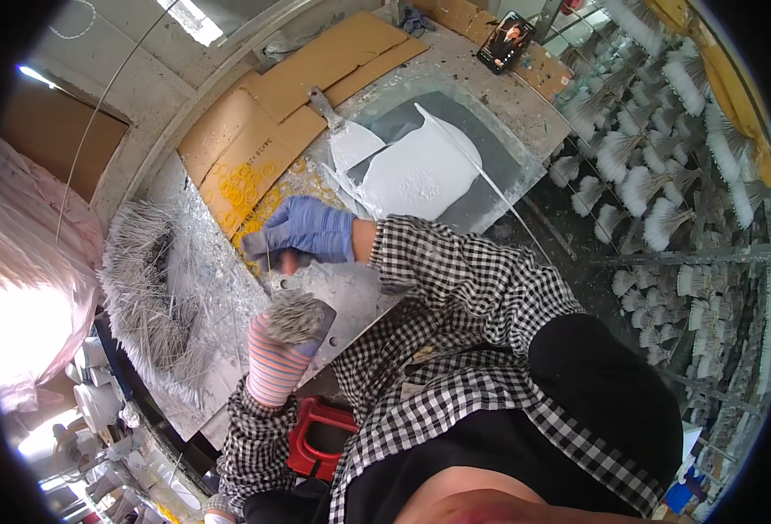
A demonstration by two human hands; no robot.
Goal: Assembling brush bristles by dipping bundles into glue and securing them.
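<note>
My left hand [278,365], in a pink-and-grey striped glove, is closed around a bundle of thin stems with a fluffy grey brush-like end [294,318]. Just beyond it, my right hand [308,230] in a blue glove has its fingers bent toward the thumb. Thin strands show by those fingertips, but what they pinch is too small to make out. Under and beside the right hand lie many loose yellow rubber bands [244,187], partly on cardboard. A grey metal plate with holes [348,293] sits between the two hands, close to my body.
White paste [422,175] is spread on a glass sheet [501,144], with a scraper [324,109] and a thin white-coated rod in it. Left lies a heap of white-tipped stems [145,297]. Racks of white-tipped bundles [643,183] fill the right. A phone [506,42] stands far back.
</note>
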